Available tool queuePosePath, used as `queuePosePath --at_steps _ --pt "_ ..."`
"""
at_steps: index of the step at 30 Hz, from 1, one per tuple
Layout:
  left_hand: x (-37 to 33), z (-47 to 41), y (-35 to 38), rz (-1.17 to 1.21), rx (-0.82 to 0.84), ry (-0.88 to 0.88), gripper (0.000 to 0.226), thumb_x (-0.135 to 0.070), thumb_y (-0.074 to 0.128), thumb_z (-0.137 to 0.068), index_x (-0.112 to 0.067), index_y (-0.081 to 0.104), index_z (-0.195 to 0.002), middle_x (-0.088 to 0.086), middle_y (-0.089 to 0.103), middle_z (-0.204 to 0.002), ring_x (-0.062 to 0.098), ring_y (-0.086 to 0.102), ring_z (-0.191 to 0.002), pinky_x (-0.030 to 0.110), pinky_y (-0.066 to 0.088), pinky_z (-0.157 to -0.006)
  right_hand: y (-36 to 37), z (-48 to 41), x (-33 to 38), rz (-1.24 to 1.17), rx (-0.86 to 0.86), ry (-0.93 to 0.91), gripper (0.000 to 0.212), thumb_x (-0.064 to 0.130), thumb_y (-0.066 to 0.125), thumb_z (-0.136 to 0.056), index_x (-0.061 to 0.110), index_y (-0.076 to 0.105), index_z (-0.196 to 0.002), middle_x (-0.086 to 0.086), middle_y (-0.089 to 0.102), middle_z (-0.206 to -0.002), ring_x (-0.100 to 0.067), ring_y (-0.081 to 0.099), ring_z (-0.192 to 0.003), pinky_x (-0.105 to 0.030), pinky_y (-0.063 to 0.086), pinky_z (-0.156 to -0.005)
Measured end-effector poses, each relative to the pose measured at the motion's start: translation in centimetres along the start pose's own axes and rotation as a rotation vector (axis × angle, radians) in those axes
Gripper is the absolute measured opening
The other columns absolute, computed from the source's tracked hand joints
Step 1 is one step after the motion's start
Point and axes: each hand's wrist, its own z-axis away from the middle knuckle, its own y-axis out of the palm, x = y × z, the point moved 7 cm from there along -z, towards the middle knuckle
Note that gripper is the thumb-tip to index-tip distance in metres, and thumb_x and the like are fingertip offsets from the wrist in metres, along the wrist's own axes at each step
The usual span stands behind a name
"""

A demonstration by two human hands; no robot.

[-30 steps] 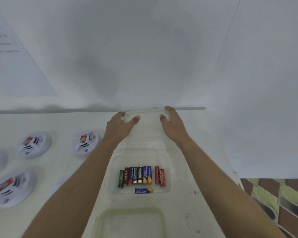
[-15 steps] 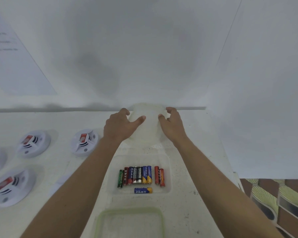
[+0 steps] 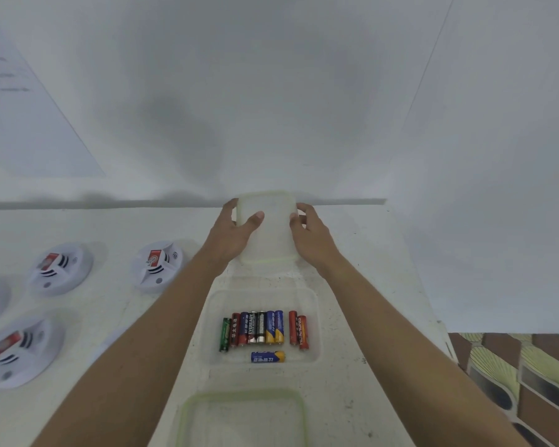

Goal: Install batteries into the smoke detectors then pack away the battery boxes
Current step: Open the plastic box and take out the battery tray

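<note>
The translucent, green-rimmed lid is held tilted above the far edge of the surface, centred between the hands and equally near to each, its longer side seemingly running away from the person. The left hand grips its left edge, thumb across the face, and the right hand grips its right. Just nearer lies the open battery box with its row of batteries; the smoke detectors sit left.

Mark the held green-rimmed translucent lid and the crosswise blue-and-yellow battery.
Green-rimmed translucent lid (image 3: 271, 240): head view, flat centre panel.
Crosswise blue-and-yellow battery (image 3: 268, 357): head view, mid-body label.
</note>
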Motion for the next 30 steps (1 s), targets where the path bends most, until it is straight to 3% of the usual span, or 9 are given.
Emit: queuePosePath --at_steps 7,9,12,14,18,22,25,27,30 --pt "0.3 -0.1 -0.6 -0.024 -0.069 -0.036 0.092 -0.08 0.071 -0.056 -0.05 0.036 -0.135 0.007 0.055 -0.123 0.025 0.059 -0.114 0.046 0.05 -0.101 0.1 0.0 -0.1 0.041 0.008 0.022 0.045 0.038 0.036 -0.109 0.023 0.039 -0.151 -0.001 0.057 -0.139 -0.02 0.057 -0.123 -0.038 0.046 -0.107" --pt "0.1 0.1 -0.5 -0.031 -0.059 -0.026 0.094 -0.073 0.073 -0.062 -0.043 0.032 -0.141 0.007 0.048 -0.134 0.023 0.055 -0.12 0.044 0.048 -0.103 0.1 -0.1 -0.2 0.084 0.04 0.028 0.048 0.042 0.033 -0.108 0.026 0.038 -0.154 -0.001 0.052 -0.15 -0.021 0.049 -0.136 -0.043 0.039 -0.116" --pt "-0.9 -0.3 -1.0 -0.062 -0.084 0.062 0.082 -0.04 0.076 -0.082 -0.032 0.028 -0.149 -0.002 0.027 -0.147 0.011 0.039 -0.123 0.032 0.039 -0.104 0.2 -0.2 0.3 0.138 0.125 0.036 0.048 0.041 0.029 -0.11 0.029 0.036 -0.156 0.004 0.047 -0.154 -0.018 0.042 -0.142 -0.038 0.031 -0.12" --pt "-1.5 -0.6 -1.3 -0.084 -0.034 0.104 0.077 -0.031 0.075 -0.084 -0.035 0.031 -0.147 -0.007 0.034 -0.142 0.012 0.042 -0.122 0.03 0.04 -0.097 0.3 -0.3 0.9 0.174 0.166 0.018 0.045 0.041 0.03 -0.11 0.031 0.042 -0.153 0.004 0.053 -0.149 -0.019 0.046 -0.139 -0.038 0.036 -0.117" --pt "-1.1 -0.6 -2.5 -0.157 -0.073 0.083 0.056 -0.051 0.076 -0.078 -0.031 0.051 -0.123 -0.005 0.054 -0.125 0.015 0.057 -0.106 0.031 0.048 -0.082 -0.3 -0.4 1.3 0.222 0.122 0.013 0.047 0.042 0.04 -0.108 0.03 0.044 -0.153 0.001 0.054 -0.149 -0.02 0.044 -0.141 -0.034 0.034 -0.117" --pt "0.0 -0.3 -3.3 -0.171 -0.092 -0.035 0.074 -0.061 0.077 -0.072 -0.025 0.039 -0.124 0.007 0.051 -0.126 0.021 0.057 -0.102 0.04 0.057 -0.079 -1.5 0.4 0.6 0.114 0.028 0.039 0.047 0.039 0.045 -0.106 0.031 0.045 -0.151 0.0 0.054 -0.147 -0.02 0.047 -0.138 -0.027 0.035 -0.104" --pt "0.3 0.3 -3.2 -0.193 -0.014 -0.074 0.085 -0.06 0.074 -0.075 -0.036 0.027 -0.141 0.008 0.044 -0.131 0.03 0.055 -0.11 0.034 0.059 -0.057 -2.3 1.3 0.1 0.037 -0.023 0.045 0.046 0.037 0.047 -0.104 0.034 0.046 -0.15 0.004 0.047 -0.153 -0.017 0.042 -0.142 -0.029 0.032 -0.108" --pt "0.5 0.8 -3.3 -0.217 -0.012 -0.104 0.083 -0.062 0.071 -0.076 -0.027 0.036 -0.142 0.007 0.049 -0.131 0.029 0.059 -0.107 0.033 0.06 -0.055 -2.5 1.9 -0.3 0.002 -0.043 0.048 0.048 0.038 0.049 -0.104 0.033 0.044 -0.151 0.004 0.042 -0.157 -0.017 0.039 -0.144 -0.034 0.033 -0.113" --pt "0.8 1.7 -3.6 -0.248 -0.084 -0.132 0.073 -0.068 0.068 -0.076 -0.011 0.056 -0.12 0.007 0.06 -0.118 0.021 0.068 -0.083 0.038 0.063 -0.061 -2.7 2.6 -1.0 -0.012 -0.081 0.088 0.057 0.041 0.053 -0.1 0.027 0.039 -0.154 -0.001 0.039 -0.157 -0.019 0.041 -0.142 -0.045 0.039 -0.116"
